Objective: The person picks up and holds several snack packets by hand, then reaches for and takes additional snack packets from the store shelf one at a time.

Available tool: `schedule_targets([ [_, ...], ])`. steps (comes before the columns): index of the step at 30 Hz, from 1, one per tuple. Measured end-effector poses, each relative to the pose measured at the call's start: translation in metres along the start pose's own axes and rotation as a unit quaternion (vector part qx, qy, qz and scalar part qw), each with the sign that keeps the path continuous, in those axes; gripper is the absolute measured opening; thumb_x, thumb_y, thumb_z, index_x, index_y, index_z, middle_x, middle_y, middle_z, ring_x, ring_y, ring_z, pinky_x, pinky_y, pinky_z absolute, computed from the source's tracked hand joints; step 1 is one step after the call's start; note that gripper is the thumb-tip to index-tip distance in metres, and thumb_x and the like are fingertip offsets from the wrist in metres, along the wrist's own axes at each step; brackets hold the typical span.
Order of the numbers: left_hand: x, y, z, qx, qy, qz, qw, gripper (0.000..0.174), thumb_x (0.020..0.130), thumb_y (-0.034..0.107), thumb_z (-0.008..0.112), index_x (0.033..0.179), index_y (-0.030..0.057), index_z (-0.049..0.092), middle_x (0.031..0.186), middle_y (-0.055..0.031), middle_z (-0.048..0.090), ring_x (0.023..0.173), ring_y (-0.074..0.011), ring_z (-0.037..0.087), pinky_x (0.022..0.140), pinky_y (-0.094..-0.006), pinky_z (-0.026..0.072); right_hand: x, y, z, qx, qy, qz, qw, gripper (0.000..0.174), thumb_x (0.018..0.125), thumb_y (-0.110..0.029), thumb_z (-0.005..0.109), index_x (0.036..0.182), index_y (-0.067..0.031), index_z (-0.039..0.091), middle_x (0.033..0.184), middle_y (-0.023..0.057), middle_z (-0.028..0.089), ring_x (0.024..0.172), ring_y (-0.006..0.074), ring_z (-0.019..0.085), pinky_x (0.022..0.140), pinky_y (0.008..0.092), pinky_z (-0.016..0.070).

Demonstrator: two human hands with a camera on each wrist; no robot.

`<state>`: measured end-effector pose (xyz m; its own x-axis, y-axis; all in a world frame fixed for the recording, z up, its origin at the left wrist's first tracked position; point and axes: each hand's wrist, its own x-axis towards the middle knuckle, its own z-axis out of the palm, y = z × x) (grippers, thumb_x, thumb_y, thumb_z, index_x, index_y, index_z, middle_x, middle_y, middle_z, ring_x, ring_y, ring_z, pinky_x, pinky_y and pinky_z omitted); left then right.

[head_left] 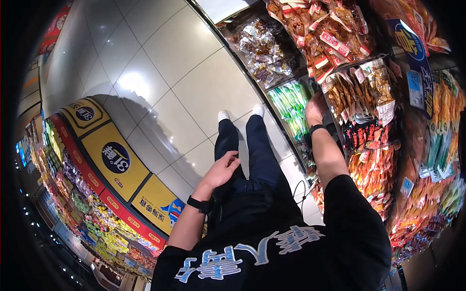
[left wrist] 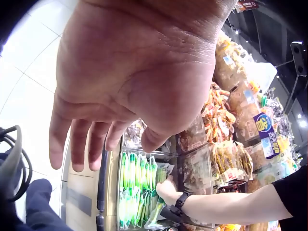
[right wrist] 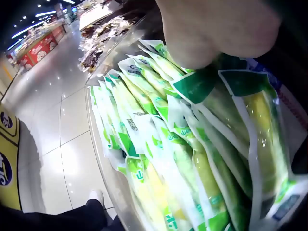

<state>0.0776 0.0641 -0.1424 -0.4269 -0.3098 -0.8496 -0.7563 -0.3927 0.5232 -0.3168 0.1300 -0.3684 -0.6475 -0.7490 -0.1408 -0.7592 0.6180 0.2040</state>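
My right hand [head_left: 315, 110] reaches down into a bin of long green-and-white snack packets [head_left: 290, 107] at the right side. In the right wrist view that hand [right wrist: 219, 33] lies right over the green tops of the nearest packets [right wrist: 262, 139], and its fingertips are hidden. I cannot tell whether it grips one of them. The left wrist view shows the same hand at the bin's right edge, beside a tilted packet [left wrist: 155, 214]. My left hand [head_left: 222, 169] hangs in front of my thigh with its fingers loose and nothing in them.
Beside the bin lie brown snack packs [head_left: 359, 94], red-labelled bags [head_left: 335, 39] and dark-wrapped sweets [head_left: 264, 51]. A blue price sign [head_left: 415, 68] stands among the goods. To the left curves a yellow and red display counter [head_left: 114, 155]. Between them runs a tiled floor [head_left: 160, 63].
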Motion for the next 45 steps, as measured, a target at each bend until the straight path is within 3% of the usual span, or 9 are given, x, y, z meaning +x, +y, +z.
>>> schedule_targets([
  [6, 0.001, -0.010, 0.002, -0.002, -0.014, -0.015, 1.000, 0.046, 0.100, 0.030, 0.053, 0.137, 0.0043, 0.045, 0.120, -0.0144, 0.062, 0.108, -0.0225, 0.059, 0.088, -0.0327, 0.0483, 0.012, -0.017, -0.054, 0.140, -0.059, -0.055, 0.987, 0.062, 0.095, -0.042, 0.049, 0.140, -0.0010, 0.038, 0.137, 0.0282, 0.048, 0.122, 0.0435, 0.050, 0.102, 0.0493, 0.0414],
  [8, 0.002, -0.007, 0.003, -0.013, -0.018, -0.019, 1.000, 0.046, 0.100, 0.030, 0.053, 0.137, 0.0041, 0.046, 0.118, -0.0133, 0.062, 0.105, -0.0208, 0.059, 0.085, -0.0318, 0.0490, -0.002, -0.018, -0.064, 0.209, -0.127, 0.039, 0.969, 0.064, 0.092, -0.040, 0.055, 0.142, -0.0029, 0.039, 0.138, 0.0268, 0.046, 0.127, 0.0424, 0.044, 0.105, 0.0504, 0.0358],
  [10, 0.000, -0.006, 0.002, -0.018, -0.018, -0.018, 1.000, 0.046, 0.100, 0.030, 0.054, 0.136, 0.0041, 0.046, 0.116, -0.0122, 0.062, 0.102, -0.0194, 0.059, 0.082, -0.0311, 0.0494, -0.027, -0.008, -0.029, 0.188, 0.008, 0.075, 0.979, 0.071, 0.088, -0.043, 0.060, 0.144, -0.0040, 0.038, 0.143, 0.0266, 0.041, 0.134, 0.0410, 0.037, 0.112, 0.0513, 0.0270],
  [18, 0.004, -0.012, 0.001, -0.009, -0.003, -0.004, 1.000, 0.045, 0.099, 0.029, 0.056, 0.135, 0.0036, 0.048, 0.112, -0.0108, 0.062, 0.099, -0.0187, 0.059, 0.082, -0.0306, 0.0493, -0.083, 0.042, 0.005, 0.271, -0.060, 0.049, 0.959, 0.069, 0.082, -0.022, 0.064, 0.143, -0.0018, 0.038, 0.139, 0.0280, 0.046, 0.129, 0.0396, 0.044, 0.109, 0.0418, 0.0358],
  [21, 0.004, -0.008, 0.001, 0.007, -0.004, -0.005, 1.000, 0.045, 0.099, 0.028, 0.054, 0.135, 0.0014, 0.046, 0.115, -0.0161, 0.064, 0.105, -0.0256, 0.063, 0.093, -0.0341, 0.0479, -0.068, 0.056, 0.006, 0.266, -0.254, 0.071, 0.927, 0.066, 0.081, -0.021, 0.063, 0.141, -0.0040, 0.040, 0.132, 0.0295, 0.050, 0.120, 0.0421, 0.051, 0.103, 0.0457, 0.0415],
  [24, 0.003, -0.005, 0.001, 0.011, -0.005, -0.013, 1.000, 0.045, 0.099, 0.027, 0.054, 0.135, 0.0012, 0.046, 0.115, -0.0158, 0.064, 0.104, -0.0252, 0.063, 0.092, -0.0339, 0.0482, -0.068, 0.071, 0.029, 0.232, -0.143, 0.026, 0.962, 0.054, 0.083, -0.026, 0.055, 0.132, -0.0045, 0.045, 0.123, 0.0292, 0.055, 0.111, 0.0449, 0.055, 0.096, 0.0502, 0.0449],
  [35, 0.000, -0.018, -0.005, 0.002, 0.024, -0.002, 1.000, 0.043, 0.099, 0.027, 0.054, 0.134, 0.0021, 0.048, 0.114, -0.0152, 0.064, 0.103, -0.0244, 0.063, 0.089, -0.0337, 0.0493, -0.052, 0.049, -0.017, 0.142, -0.166, 0.165, 0.962, 0.063, 0.087, -0.041, 0.057, 0.136, -0.0033, 0.045, 0.134, 0.0257, 0.052, 0.122, 0.0405, 0.052, 0.104, 0.0458, 0.0399],
  [41, 0.000, -0.023, -0.007, -0.003, 0.031, -0.004, 1.000, 0.044, 0.098, 0.028, 0.055, 0.133, 0.0016, 0.048, 0.114, -0.0161, 0.064, 0.103, -0.0252, 0.063, 0.090, -0.0341, 0.0491, -0.067, 0.062, 0.062, 0.213, -0.001, 0.082, 0.974, 0.046, 0.087, -0.019, 0.056, 0.129, -0.0014, 0.049, 0.124, 0.0250, 0.058, 0.110, 0.0408, 0.058, 0.095, 0.0464, 0.0460],
  [45, 0.001, -0.024, -0.007, -0.003, 0.032, -0.010, 0.999, 0.044, 0.098, 0.028, 0.055, 0.133, 0.0015, 0.049, 0.114, -0.0165, 0.064, 0.103, -0.0258, 0.063, 0.091, -0.0344, 0.0489, -0.071, 0.055, 0.045, 0.153, -0.073, 0.070, 0.983, 0.037, 0.084, -0.006, 0.052, 0.120, 0.0006, 0.048, 0.117, 0.0242, 0.056, 0.109, 0.0415, 0.055, 0.093, 0.0460, 0.0465],
])
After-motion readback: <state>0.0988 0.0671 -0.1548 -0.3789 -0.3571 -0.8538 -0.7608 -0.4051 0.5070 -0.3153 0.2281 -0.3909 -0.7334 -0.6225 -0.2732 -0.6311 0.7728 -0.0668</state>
